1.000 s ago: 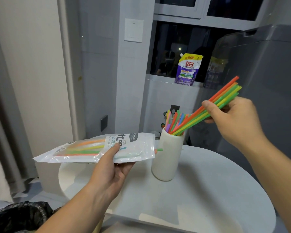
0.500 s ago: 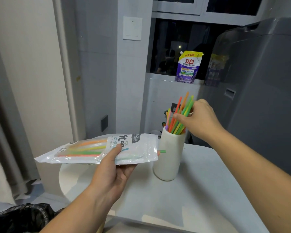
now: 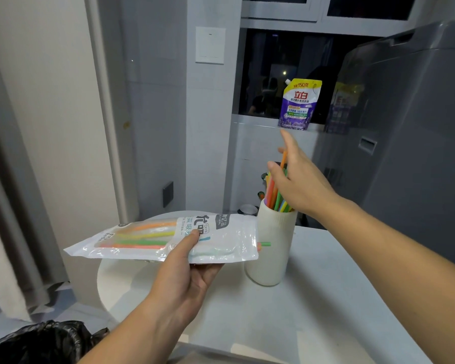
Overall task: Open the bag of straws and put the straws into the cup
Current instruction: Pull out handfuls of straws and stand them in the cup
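Note:
My left hand grips the plastic straw bag from below, thumb on top, holding it level over the table's left side. Several coloured straws still lie inside, and a green straw tip sticks out of its open right end. The white cup stands upright on the table just right of the bag. A bunch of coloured straws stands in it. My right hand hovers over the cup with fingers spread and straight, touching the straw tops.
The white round table carries the cup. A purple detergent pouch stands on the window sill behind. A grey appliance fills the right. A black bin bag sits at the lower left, beside a curtain.
My right hand lowered a bunch of straws into the cup, then let go and spread its fingers above them. The left hand and bag stayed nearly still.

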